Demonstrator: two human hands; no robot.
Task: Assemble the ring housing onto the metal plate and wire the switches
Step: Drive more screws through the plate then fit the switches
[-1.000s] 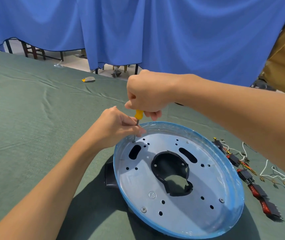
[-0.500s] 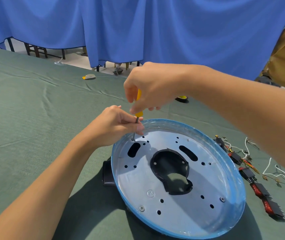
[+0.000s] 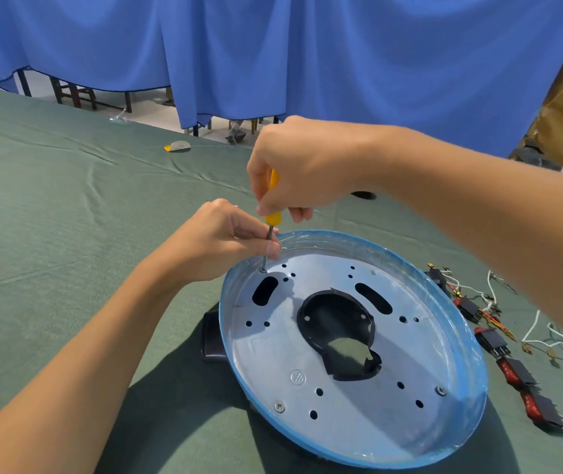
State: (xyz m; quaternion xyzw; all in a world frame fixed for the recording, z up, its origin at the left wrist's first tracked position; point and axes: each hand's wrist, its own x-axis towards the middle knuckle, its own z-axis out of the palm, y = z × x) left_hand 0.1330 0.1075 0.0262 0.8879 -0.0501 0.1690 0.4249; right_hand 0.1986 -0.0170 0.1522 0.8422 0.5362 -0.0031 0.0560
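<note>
Holding screwdriver (image 3: 272, 200) upright at plate's (image 3: 358, 412) ten o'clock, with right hand's (image 3: 304, 169) grip wrapped round handle and left hand (image 3: 218, 241) pinching shaft. Probably stiff, light, slippery; best steadied by rim.

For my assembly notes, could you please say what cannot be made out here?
- Head view: the screw under the screwdriver tip is too small to judge seating.
- The right hand hides most of the screwdriver's handle.
- The metal plate covers most of the black ring housing.
- The right forearm covers part of the white wires beside the switches.
</note>
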